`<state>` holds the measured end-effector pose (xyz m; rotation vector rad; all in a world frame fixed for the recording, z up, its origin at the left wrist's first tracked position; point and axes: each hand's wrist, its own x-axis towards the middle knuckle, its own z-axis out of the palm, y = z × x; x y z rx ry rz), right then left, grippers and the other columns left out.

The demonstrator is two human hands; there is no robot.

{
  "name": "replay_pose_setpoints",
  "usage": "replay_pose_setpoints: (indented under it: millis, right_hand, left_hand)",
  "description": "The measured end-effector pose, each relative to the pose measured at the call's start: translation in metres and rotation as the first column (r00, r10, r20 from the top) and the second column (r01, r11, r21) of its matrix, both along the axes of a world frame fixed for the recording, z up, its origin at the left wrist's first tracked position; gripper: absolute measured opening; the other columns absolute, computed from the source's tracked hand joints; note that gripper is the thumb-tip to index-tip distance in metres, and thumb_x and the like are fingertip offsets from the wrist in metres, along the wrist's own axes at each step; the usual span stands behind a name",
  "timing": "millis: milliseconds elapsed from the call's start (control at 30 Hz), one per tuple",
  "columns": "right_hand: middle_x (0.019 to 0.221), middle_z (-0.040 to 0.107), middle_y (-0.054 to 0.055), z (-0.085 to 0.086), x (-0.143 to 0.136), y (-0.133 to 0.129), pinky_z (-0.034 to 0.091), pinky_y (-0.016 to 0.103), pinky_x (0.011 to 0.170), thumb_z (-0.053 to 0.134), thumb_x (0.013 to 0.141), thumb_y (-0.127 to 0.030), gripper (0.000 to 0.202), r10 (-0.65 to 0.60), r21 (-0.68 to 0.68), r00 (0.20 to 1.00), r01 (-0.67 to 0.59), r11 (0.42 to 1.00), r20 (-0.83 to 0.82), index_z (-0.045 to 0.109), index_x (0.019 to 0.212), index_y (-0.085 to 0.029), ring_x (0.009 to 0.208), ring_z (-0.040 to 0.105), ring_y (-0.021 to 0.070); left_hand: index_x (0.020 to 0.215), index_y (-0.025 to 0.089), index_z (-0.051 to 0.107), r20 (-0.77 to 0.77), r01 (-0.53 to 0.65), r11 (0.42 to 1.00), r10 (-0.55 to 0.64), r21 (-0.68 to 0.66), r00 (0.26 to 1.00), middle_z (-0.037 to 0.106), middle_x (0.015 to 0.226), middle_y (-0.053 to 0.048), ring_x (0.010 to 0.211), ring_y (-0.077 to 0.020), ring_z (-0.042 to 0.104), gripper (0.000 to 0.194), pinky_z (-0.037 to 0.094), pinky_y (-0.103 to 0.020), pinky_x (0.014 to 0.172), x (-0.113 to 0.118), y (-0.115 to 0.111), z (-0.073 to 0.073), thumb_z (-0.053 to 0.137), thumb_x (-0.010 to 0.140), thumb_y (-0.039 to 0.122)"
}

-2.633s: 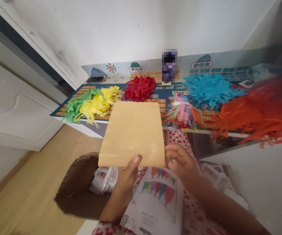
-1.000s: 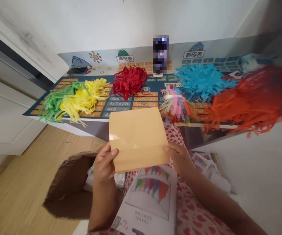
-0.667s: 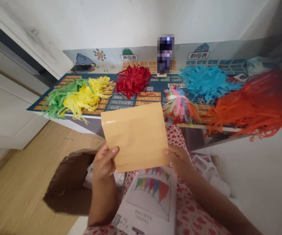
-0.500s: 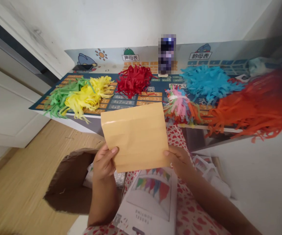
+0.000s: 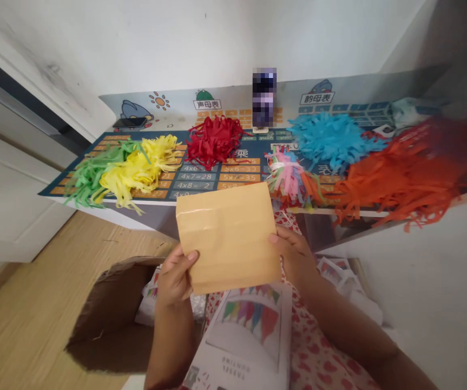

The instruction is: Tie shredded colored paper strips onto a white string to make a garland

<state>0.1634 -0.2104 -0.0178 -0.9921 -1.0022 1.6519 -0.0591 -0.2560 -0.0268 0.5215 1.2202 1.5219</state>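
A flat, yellow-brown paper envelope (image 5: 229,238) is held up between both hands, above the lap. My left hand (image 5: 177,275) grips its lower left edge, thumb on the near face. On the right edge my right hand (image 5: 294,252) pinches it, thumb in front and fingers behind. Below the envelope, a white printed package (image 5: 241,336) marked "TASSEL BUNTING" lies on the lap, over clothing with a red heart pattern. Just beyond the envelope, a mixed-colour tassel bundle (image 5: 290,176) tied with a white band rests at the table's front edge.
Green (image 5: 91,176), yellow (image 5: 138,170), red (image 5: 216,141), blue (image 5: 334,138) and orange tassel piles (image 5: 403,179) lie on the printed table mat (image 5: 196,177). A phone (image 5: 130,123) lies at the back left. An open cardboard box (image 5: 95,325) stands lower left; white packages (image 5: 350,292) lie lower right.
The view has shifted slightly, so the table appears lower and further left. The right hand sits a little higher along the envelope's right edge. Both hands keep their hold.
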Motion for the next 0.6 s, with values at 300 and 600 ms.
replay_pose_setpoints:
  millis: [300, 600]
  right_hand:
    - [0.07, 0.067, 0.002, 0.0039, 0.0005, 0.0024, 0.048, 0.027, 0.056, 0.063, 0.078, -0.044, 0.026, -0.064, -0.017, 0.998, 0.064, 0.998, 0.0, 0.072, 0.081, -0.019, 0.062, 0.061, 0.0185]
    - [0.071, 0.067, 0.002, 0.0051, 0.002, 0.0028, 0.046, 0.026, 0.055, 0.06, 0.08, -0.043, 0.027, -0.068, 0.039, 0.994, 0.065, 0.997, 0.081, 0.071, 0.081, -0.019, 0.062, 0.059, 0.0175]
  left_hand:
    - [0.096, 0.017, 0.075, 0.067, 0.087, 0.996, -0.087, 0.002, 0.994, 0.079, 0.087, -0.007, 0.081, -0.0286, 0.074, 0.041, 0.061, -0.033, 0.067, 0.0047, 0.0064, -0.0002, 0.086, 0.059, 0.032]
    - [0.091, 0.018, 0.076, 0.036, 0.116, 0.993, -0.117, 0.006, 0.993, 0.078, 0.084, -0.007, 0.079, -0.0279, 0.075, 0.039, 0.06, -0.034, 0.069, 0.0027, 0.0059, -0.0025, 0.087, 0.058, 0.035]
